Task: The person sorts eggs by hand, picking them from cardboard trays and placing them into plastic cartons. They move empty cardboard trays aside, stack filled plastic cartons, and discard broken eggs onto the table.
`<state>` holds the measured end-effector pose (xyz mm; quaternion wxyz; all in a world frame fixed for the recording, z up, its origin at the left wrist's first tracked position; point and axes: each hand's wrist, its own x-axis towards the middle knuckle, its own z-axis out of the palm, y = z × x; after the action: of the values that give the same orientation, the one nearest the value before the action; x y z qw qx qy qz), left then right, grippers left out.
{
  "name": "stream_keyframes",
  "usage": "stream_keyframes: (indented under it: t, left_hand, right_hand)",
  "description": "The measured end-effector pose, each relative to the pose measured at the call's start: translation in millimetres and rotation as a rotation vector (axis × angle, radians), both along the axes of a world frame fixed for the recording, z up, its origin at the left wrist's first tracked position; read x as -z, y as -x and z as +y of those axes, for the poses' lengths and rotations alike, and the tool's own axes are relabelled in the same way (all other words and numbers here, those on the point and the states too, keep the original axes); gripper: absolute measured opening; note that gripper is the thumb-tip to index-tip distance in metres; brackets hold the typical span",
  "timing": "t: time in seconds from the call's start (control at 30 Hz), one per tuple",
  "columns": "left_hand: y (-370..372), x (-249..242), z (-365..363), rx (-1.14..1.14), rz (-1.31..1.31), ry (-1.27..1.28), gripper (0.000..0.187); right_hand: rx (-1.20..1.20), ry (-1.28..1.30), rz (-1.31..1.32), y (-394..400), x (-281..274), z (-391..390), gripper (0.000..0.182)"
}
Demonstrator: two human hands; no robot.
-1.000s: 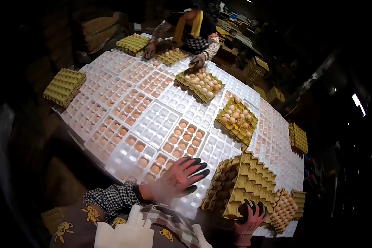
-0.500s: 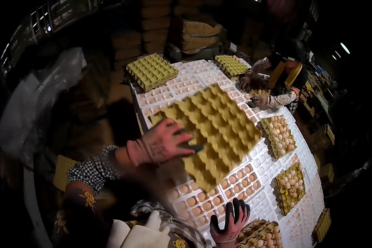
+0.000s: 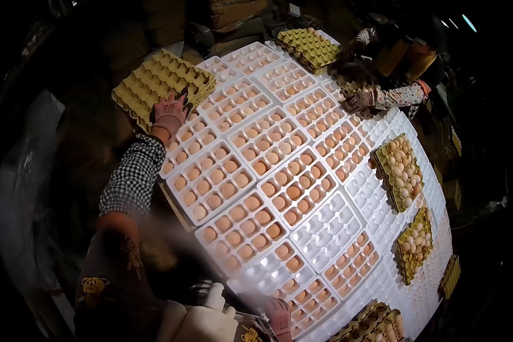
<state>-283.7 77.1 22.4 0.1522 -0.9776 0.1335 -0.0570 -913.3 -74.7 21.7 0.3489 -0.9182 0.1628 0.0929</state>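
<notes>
My left hand (image 3: pixel 170 114), in a pink glove with dark fingertips, grips the near edge of a yellow-green egg tray (image 3: pixel 154 80). The tray's cups look bare, and it lies on a stack of like trays at the table's far left corner. My right hand (image 3: pixel 279 316), gloved the same way, is low at the bottom edge beside a white egg tray (image 3: pixel 309 305). Its fingers are blurred and partly hidden. Brown eggs (image 3: pixel 248 228) sit in many white trays between my hands. One white tray (image 3: pixel 325 231) in the middle has bare cups.
Fibre trays of eggs stand along the right side: one tray (image 3: pixel 400 171), another (image 3: pixel 415 245), and one at the bottom (image 3: pixel 373 325). Across the table a co-worker's gloved hand (image 3: pixel 359 101) is near more eggs. Another tray stack (image 3: pixel 310 48) stands at the back.
My left hand has carried the egg tray from over the middle of the table to the far left stack. My right hand has moved left and lower. The view has shifted.
</notes>
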Motion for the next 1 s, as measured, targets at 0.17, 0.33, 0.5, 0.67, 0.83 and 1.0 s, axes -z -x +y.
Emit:
stream_keyframes:
  t: [0.17,0.33,0.5,0.67,0.83,1.0]
  left_hand:
    - [-36,18,17,0.362,0.032,0.708,0.073]
    - [-213,151,96,0.468,0.069,0.439,0.075]
    - [88,106,-3,0.658,0.392,0.857,0.042]
    - [485,24,-141,0.793,1.072,1.071,0.032]
    - [702,-76,-229,1.009,1.416,1.113,0.025]
    - [795,-101,-264,1.508,1.009,0.881,0.043]
  right_hand:
    - [0.12,0.129,0.177,-21,-38,-6,0.068]
    - [0.259,0.169,0.116,9,-15,32,0.077]
    - [1.446,0.037,-0.394,171,-132,-15,0.066]
    - [0.752,0.775,0.456,311,-104,-67,0.051]
    - [0.512,0.673,0.29,346,-122,-98,0.044]
    - [1.135,-0.368,-0.64,412,-116,-116,0.038]
